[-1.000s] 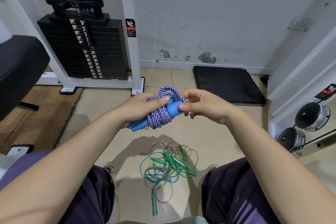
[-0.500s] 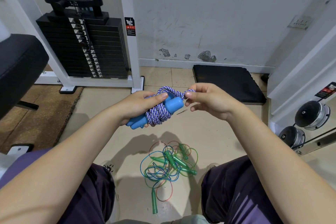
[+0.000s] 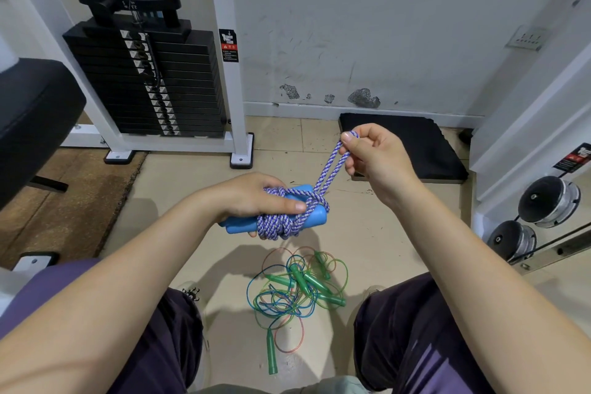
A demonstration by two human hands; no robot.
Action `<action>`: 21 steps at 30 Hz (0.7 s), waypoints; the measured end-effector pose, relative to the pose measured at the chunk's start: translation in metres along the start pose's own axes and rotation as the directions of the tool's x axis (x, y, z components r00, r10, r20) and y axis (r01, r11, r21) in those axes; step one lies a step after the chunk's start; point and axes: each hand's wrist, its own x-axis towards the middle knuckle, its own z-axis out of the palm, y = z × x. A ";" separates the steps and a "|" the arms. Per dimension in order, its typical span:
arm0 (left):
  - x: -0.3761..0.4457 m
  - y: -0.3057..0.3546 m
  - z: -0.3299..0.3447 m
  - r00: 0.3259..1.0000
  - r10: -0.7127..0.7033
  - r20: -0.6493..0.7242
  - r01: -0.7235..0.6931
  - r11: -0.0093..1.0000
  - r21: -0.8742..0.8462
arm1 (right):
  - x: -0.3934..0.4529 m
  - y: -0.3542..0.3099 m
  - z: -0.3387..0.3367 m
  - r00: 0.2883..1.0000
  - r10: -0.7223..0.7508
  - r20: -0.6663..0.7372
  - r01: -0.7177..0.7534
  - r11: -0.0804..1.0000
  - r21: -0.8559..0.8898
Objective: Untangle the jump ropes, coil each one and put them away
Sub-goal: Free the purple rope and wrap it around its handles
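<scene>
At the centre of the frame the left hand grips a bundle: two blue handles lying side by side, with a purple-and-white braided rope wound around their middle. Its fingers curl over the top of the bundle and the thumb presses on the rope wraps near the right end of the handles. Up and to the right, the right hand pinches a doubled loop of the same rope between thumb and forefinger, with the other fingers curled. Two strands run taut and parallel from that pinch down and left to the bundle. The two hands are apart, joined only by the loop.

Lower centre, on the beige floor between the person's knees, lies a tangle of thin ropes in green, blue and red, with several green handles mixed in. One green handle sticks out below the pile, pointing toward the bottom of the frame.

In the upper left stands a white-framed machine with a black weight stack. A black padded seat fills the left edge. A black mat lies against the wall at upper right, behind the right hand. At the right edge, two chrome dumbbell ends rest on a white rack. A brown mat covers the floor at mid left.
</scene>
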 end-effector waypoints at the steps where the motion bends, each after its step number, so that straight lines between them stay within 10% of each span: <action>1: 0.000 0.001 0.002 1.000 -0.007 0.007 0.007 0.999 0.043 | -0.001 0.000 0.002 1.000 -0.004 0.004 0.004 1.000 0.002; 13: 0.012 0.020 0.034 0.989 -0.067 0.130 0.022 0.946 0.324 | 0.003 0.015 0.032 0.998 -0.059 0.009 0.059 0.997 -0.047; 21: 0.007 0.015 0.018 0.990 -0.079 0.120 0.052 0.975 0.215 | 0.013 0.016 0.024 0.994 -0.072 -0.083 0.070 0.997 -0.019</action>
